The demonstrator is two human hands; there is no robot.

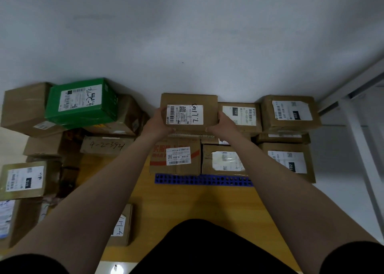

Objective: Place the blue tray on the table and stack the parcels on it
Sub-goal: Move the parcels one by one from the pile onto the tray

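The blue perforated tray [203,179] lies on the wooden table [187,203], and only its near edge shows beneath the stacked parcels. I hold a brown parcel with a white label [188,111] at the back left of the stack. My left hand [158,122] grips its left side and my right hand [223,124] grips its right side. Under and beside it sit other parcels: one with red print [176,156], one with a glossy label [224,159], a "122" parcel [242,115], a "032" parcel [289,113] and a "102" parcel [291,161].
Loose parcels crowd the table's left side: a green box [81,102], a brown box [25,107], a box marked 4-2-394 [107,146], a "010" parcel [25,179] and a small box [122,226] near me. A white wall rises behind.
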